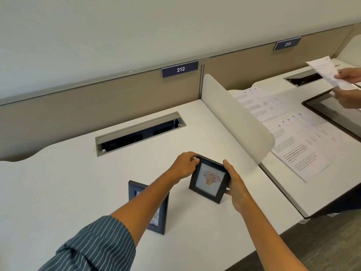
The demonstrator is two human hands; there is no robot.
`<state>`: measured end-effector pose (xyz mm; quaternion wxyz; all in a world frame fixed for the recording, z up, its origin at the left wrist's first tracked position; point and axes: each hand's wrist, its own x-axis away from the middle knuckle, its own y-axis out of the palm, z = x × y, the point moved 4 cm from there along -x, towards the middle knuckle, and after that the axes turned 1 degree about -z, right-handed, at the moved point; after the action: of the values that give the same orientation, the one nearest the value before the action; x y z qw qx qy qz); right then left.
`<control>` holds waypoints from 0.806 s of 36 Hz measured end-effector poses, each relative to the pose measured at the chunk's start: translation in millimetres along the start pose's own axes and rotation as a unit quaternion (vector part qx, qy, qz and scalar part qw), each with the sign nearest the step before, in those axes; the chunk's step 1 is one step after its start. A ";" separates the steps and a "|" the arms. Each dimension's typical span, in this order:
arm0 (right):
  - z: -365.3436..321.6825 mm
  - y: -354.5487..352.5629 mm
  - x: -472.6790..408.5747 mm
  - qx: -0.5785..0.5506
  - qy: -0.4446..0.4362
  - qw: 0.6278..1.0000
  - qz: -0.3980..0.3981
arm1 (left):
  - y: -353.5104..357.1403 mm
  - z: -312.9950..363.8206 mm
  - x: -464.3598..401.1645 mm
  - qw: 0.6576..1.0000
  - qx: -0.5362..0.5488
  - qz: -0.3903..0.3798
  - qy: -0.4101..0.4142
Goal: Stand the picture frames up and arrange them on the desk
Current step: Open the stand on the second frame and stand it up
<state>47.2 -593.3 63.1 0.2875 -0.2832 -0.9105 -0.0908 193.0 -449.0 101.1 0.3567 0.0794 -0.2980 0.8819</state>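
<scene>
White laminate desk (74, 182) is stretching out under both arms, backed by a tan fabric partition carrying a dark blue sign reading 212 (180, 69). Beyond the hands, a long grey cable hatch (139, 132) is lying open in the desktop.

Both hands are gripping a small square black-framed picture of a flower pot (209, 181), which is tilting back with its lower edge at or just above the desk; whether it is touching is unclear. The left hand (184, 166) is curling around the frame's upper left corner, fingers closed on the edge. The right hand (235, 184) is clasping the frame's right side, thumb lying along the front border and fingers wrapping behind.

Under the left forearm, near the striped teal sleeve (93, 247), a second dark rectangular picture frame (156, 214) is standing upright on the desk, partly hidden by the arm.

To the right of the right hand, a curved white divider panel (240, 118) is separating this desk from the neighbouring one, where printed paper sheets (293, 149) are lying flat. Far to the right, another person's hands (347, 85) are holding a sheet of paper above a dark flat tablet-like screen (332, 112).
</scene>
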 end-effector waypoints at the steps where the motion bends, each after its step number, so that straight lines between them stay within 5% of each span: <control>1: -1.1 -0.8 1.3 0.007 -0.002 1.000 0.000 | 0.1 -0.4 1.9 1.000 -0.001 0.004 0.000; 15: -13.0 -17.2 11.3 0.213 -0.048 0.972 0.081 | -10.5 0.4 33.1 0.996 -0.048 0.050 0.050; 22: -24.8 -14.1 36.4 0.412 -0.237 0.846 0.242 | -30.2 -0.8 50.9 0.979 -0.159 0.071 0.107; 29: -40.4 25.4 64.0 0.470 -0.374 0.771 0.211 | -67.5 -11.6 81.2 0.924 -0.324 0.161 0.127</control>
<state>37.5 -556.0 133.1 0.0335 -0.3094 -0.7925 0.5245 180.0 -356.7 152.0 0.2508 -0.2018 -0.5284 0.7856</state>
